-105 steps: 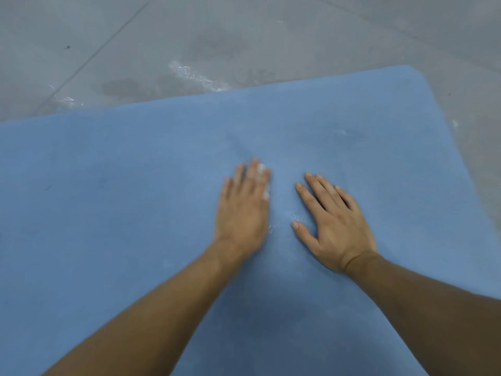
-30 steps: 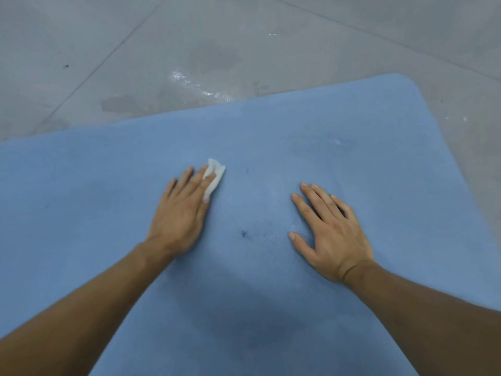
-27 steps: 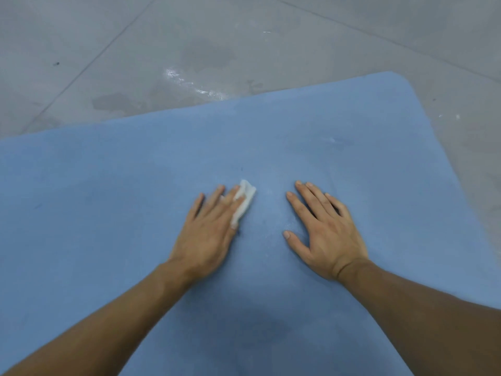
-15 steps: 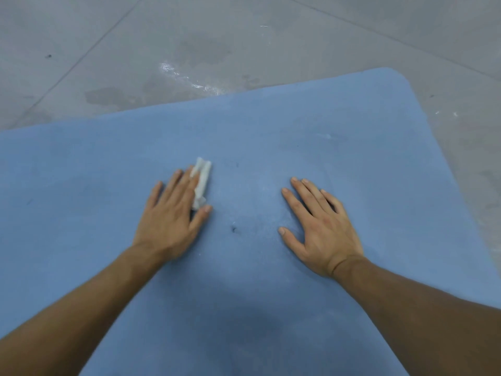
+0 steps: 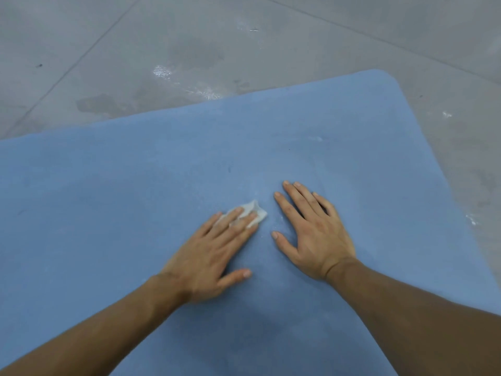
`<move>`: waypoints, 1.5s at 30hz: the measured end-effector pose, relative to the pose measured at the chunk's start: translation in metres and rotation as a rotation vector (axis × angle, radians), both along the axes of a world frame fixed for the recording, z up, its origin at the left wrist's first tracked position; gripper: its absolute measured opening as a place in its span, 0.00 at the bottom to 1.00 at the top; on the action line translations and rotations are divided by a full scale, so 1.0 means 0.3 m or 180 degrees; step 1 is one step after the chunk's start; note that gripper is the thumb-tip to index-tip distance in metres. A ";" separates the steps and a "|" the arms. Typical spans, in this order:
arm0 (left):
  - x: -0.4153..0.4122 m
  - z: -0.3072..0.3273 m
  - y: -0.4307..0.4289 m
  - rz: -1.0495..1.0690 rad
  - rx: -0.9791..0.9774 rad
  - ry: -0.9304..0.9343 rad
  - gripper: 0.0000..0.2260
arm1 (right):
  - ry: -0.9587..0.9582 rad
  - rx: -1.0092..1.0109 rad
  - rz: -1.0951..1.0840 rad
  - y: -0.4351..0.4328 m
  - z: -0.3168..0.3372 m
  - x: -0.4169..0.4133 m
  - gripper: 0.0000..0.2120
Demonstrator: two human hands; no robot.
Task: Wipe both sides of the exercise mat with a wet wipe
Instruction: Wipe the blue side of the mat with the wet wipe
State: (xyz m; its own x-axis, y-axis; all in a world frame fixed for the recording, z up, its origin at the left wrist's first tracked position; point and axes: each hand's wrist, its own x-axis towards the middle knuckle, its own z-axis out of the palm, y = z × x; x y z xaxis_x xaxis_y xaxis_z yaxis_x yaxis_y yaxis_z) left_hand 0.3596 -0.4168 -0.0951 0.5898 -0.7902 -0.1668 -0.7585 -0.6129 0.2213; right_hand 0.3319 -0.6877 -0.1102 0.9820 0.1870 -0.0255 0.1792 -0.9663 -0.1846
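Observation:
A blue exercise mat [image 5: 113,202] lies flat on the floor and fills most of the head view. My left hand [image 5: 211,253] rests palm-down near its middle, fingers pressing a small crumpled white wet wipe [image 5: 254,210] against the mat. The wipe sticks out past my fingertips. My right hand [image 5: 314,232] lies flat on the mat just right of the wipe, fingers spread, holding nothing. Both forearms reach in from the bottom edge.
Grey concrete floor [image 5: 189,36] surrounds the mat at the back and right. Wet streaks and dark damp patches [image 5: 95,104] mark the floor just beyond the mat's far edge. The mat's rounded far-right corner [image 5: 385,77] is in view.
My left hand has slid the wipe to the right across the mat, ending close beside my right hand. The right hand has stayed planted.

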 end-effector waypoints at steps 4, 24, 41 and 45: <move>-0.014 -0.012 0.030 -0.0181 0.0146 -0.0252 0.36 | 0.0003 0.0036 -0.0003 0.001 -0.001 -0.001 0.35; 0.083 -0.013 0.045 0.0571 0.0142 -0.0073 0.31 | 0.0018 -0.0003 -0.0014 -0.001 -0.005 -0.002 0.34; 0.297 -0.031 0.239 0.1367 0.0395 -0.0362 0.34 | 0.0021 -0.0023 -0.0007 -0.001 0.000 -0.002 0.34; 0.312 -0.028 0.280 0.2152 0.0225 -0.0056 0.38 | 0.0014 0.0000 -0.0009 0.000 -0.002 -0.001 0.34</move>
State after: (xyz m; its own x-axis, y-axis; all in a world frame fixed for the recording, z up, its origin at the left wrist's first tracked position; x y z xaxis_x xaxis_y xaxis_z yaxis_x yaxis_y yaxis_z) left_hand 0.4533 -0.3329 -0.1034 0.9534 -0.2343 -0.1903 -0.2065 -0.9662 0.1546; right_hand 0.3315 -0.6877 -0.1107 0.9825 0.1840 -0.0298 0.1755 -0.9669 -0.1855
